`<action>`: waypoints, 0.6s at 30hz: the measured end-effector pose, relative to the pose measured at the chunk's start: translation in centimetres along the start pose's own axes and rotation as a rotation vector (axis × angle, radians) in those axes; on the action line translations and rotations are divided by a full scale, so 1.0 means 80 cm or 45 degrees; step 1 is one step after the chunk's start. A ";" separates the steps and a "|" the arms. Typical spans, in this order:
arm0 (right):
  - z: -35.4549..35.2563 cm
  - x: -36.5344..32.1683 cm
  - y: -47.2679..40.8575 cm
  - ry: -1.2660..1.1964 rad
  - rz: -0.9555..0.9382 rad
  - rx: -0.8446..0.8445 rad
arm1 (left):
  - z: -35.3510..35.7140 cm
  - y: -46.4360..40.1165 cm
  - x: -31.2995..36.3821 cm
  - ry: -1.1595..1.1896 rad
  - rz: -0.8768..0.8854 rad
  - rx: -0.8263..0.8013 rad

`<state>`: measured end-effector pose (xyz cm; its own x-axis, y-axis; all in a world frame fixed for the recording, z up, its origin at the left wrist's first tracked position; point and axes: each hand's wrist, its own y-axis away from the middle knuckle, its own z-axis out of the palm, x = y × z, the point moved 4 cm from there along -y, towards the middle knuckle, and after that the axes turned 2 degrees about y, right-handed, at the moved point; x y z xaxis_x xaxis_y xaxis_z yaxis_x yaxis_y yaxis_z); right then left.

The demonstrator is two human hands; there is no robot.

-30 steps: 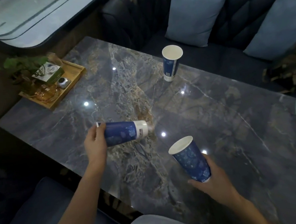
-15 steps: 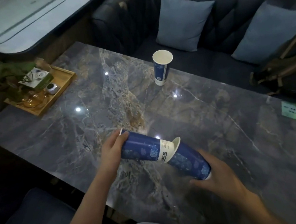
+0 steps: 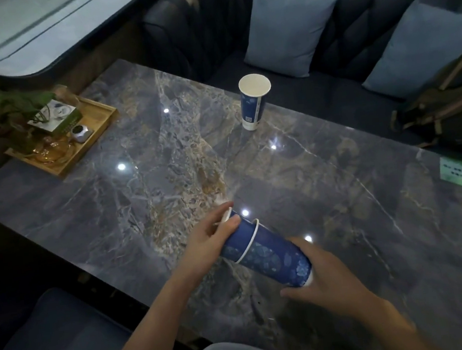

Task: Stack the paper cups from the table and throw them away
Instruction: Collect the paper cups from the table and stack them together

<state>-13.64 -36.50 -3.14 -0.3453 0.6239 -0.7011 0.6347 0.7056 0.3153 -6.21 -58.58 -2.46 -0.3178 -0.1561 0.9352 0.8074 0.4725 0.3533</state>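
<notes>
Two blue paper cups nested, held tilted above the marble table [image 3: 338, 180], near its front edge. Left hand [image 3: 208, 240] grips the inner cup [image 3: 234, 240] at its open rim end, fingers closed round it. Right hand [image 3: 323, 279] wraps the base of the outer cup [image 3: 272, 256], closed on it. Inner cup sits most of the way in, a short band showing above the outer rim.

Third cup [image 3: 253, 101] stands upright at the table's far edge, well apart from both hands, by the sofa. No bin in view.

Risks: the far cup sits close to the far edge, so a clumsy reach across could knock it onto the seat. Squeezing the inner rim too hard could crease it and jam the stack. Can't tell if any cup holds liquid; the tilt would spill any that's there.
</notes>
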 end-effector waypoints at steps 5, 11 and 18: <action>0.008 -0.005 -0.003 -0.094 0.072 -0.039 | 0.015 0.003 0.004 -0.086 0.010 -0.128; 0.012 -0.011 -0.006 -0.323 0.139 -0.066 | 0.025 0.002 0.010 -0.039 -0.017 -0.194; 0.012 -0.018 -0.013 -0.583 0.213 -0.213 | 0.025 -0.006 0.013 0.033 -0.063 -0.234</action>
<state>-13.12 -38.43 -3.11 0.1132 0.5479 -0.8288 0.5229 0.6765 0.5186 -7.93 -57.20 -1.69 -0.3484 -0.1989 0.9160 0.8690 0.2978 0.3952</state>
